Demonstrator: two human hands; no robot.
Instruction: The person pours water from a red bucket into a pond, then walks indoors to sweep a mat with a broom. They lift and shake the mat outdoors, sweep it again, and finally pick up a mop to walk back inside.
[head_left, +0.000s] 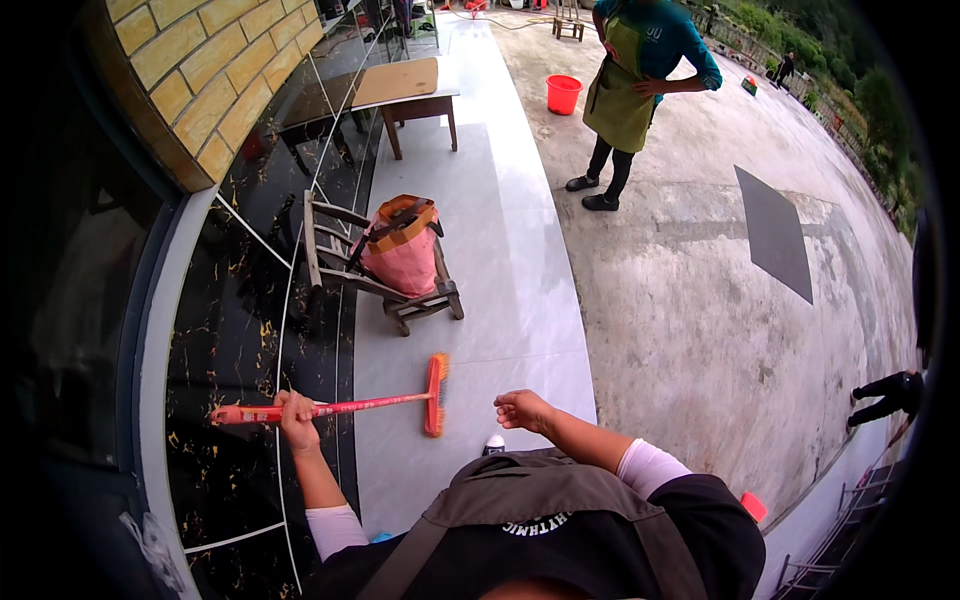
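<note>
The left hand (296,412) is clenched around the red broom (340,405), its bristle head resting on the pale tiled walkway (500,300); the right hand (522,409) hangs loosely curled, holding nothing. Sweeping looks barely begun, most tiles remaining.

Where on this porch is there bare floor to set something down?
The pale tile strip is bare between the wooden chair and the concrete yard, also between chair and table. It is crowded by the dark wall, where the chair with its pink bag stands and the broom crosses.
</note>
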